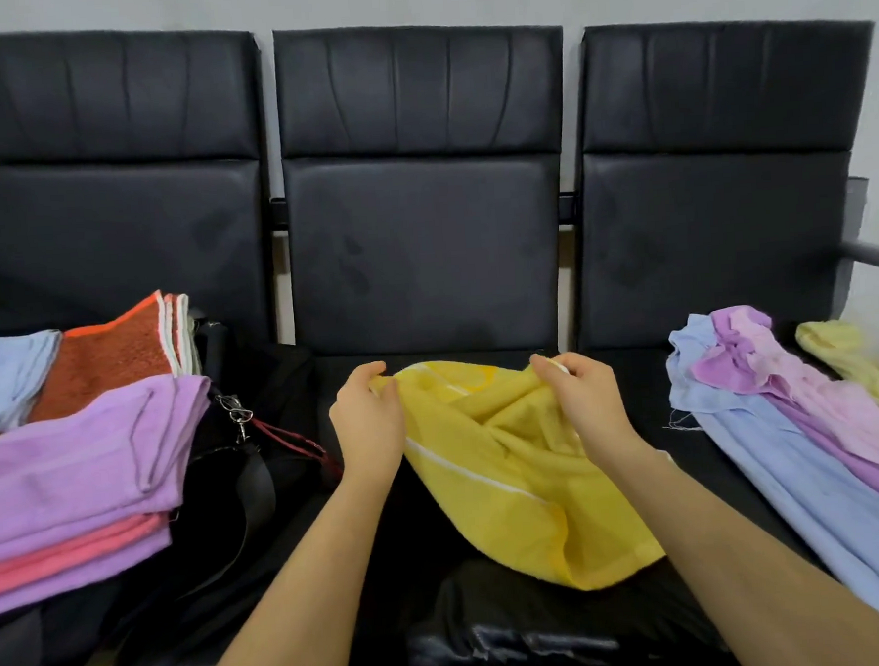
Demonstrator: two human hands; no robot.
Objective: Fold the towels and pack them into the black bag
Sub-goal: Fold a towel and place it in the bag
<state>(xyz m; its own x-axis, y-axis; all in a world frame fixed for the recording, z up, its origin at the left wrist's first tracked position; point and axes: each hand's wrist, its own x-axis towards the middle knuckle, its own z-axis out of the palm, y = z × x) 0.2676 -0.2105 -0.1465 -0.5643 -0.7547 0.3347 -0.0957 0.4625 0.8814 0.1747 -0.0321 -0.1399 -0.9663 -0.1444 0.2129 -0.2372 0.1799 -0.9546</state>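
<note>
A yellow towel (502,463) with a white stripe lies crumpled on the middle black seat. My left hand (368,422) pinches its far left corner and my right hand (583,396) pinches its far right corner, both held a little above the seat. The black bag (256,395) sits on the left seat, with a strap, a metal clip and a red cord showing. On and beside the bag rests a stack of folded towels: purple (75,463) on top, pink (70,558) beneath, rust-orange (104,358) and light blue (7,374) behind.
On the right seat lies a loose pile of unfolded towels: light blue (796,470), purple and pink (790,378), and pale yellow (850,359). Three black seat backs (421,231) stand against the wall. A metal armrest (875,254) juts out at the right.
</note>
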